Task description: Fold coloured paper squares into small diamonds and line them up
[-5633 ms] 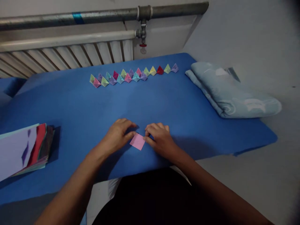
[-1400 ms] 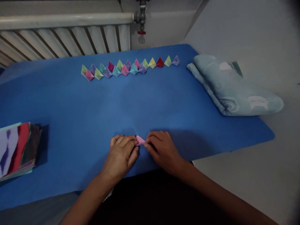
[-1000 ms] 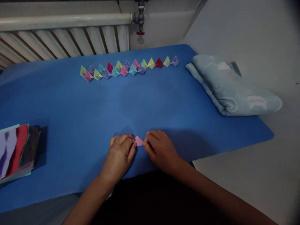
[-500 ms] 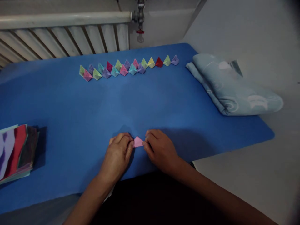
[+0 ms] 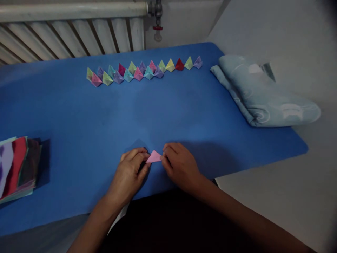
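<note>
A small folded piece of pink paper (image 5: pixel 154 156), roughly triangular, is between my two hands just above the near part of the blue table surface (image 5: pixel 168 112). At its right corner, my right hand (image 5: pixel 181 167) pinches it between thumb and curled fingers. On the other side, my left hand (image 5: pixel 131 170) has its thumb and fingers around the left corner, a little apart, with the fingertips at the paper. Farther back, two rows of folded paper boats (image 5: pixel 138 74) stand in pink, green, purple, blue, yellow and red.
A stack of coloured paper sheets (image 5: pixel 18 168) lies at the left edge. To the right is a folded pale blue patterned cloth (image 5: pixel 265 95). Behind the table are a white radiator (image 5: pixel 71 35) and a valve with a red handle (image 5: pixel 157 27).
My left thumb has eased away from the pink paper, and more of its left corner shows. My right hand keeps its pinch. The view has tilted slightly downward.
</note>
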The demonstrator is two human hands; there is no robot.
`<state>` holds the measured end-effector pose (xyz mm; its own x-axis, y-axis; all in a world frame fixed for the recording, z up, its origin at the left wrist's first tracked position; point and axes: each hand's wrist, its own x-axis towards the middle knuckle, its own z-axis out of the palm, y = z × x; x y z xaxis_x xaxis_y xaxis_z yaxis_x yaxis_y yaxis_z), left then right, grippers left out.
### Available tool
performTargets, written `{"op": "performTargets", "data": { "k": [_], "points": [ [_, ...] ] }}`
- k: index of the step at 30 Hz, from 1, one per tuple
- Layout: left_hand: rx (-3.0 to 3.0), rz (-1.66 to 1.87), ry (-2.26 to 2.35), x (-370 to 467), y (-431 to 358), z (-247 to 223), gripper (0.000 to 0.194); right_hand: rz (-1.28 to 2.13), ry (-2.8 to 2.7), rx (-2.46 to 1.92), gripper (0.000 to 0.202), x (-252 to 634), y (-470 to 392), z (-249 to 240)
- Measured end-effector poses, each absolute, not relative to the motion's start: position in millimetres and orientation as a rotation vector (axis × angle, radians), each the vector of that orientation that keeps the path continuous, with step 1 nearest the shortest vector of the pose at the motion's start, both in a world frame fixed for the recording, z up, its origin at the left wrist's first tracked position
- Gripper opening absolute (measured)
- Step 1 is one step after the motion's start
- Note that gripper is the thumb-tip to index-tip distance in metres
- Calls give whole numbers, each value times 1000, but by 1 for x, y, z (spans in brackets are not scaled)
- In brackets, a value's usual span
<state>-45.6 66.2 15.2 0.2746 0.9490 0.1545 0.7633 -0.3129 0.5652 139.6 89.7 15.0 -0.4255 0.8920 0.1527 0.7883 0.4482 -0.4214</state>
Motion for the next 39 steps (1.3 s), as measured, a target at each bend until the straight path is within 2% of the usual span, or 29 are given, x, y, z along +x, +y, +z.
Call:
{"op": "performTargets", "data": {
  "k": [19, 27, 39],
  "points": [
    [2269, 746, 1601, -39, 65, 5, 11, 348, -2365, -1434, 15, 137, 89, 13],
    [2655, 631, 1511, -45, 59, -4, 33, 420, -2310, -1438, 13, 138, 88, 12],
    [2805, 288, 1559, -55, 40, 13, 50, 442, -2298, -1483, 14, 152, 84, 13]
  ]
}}
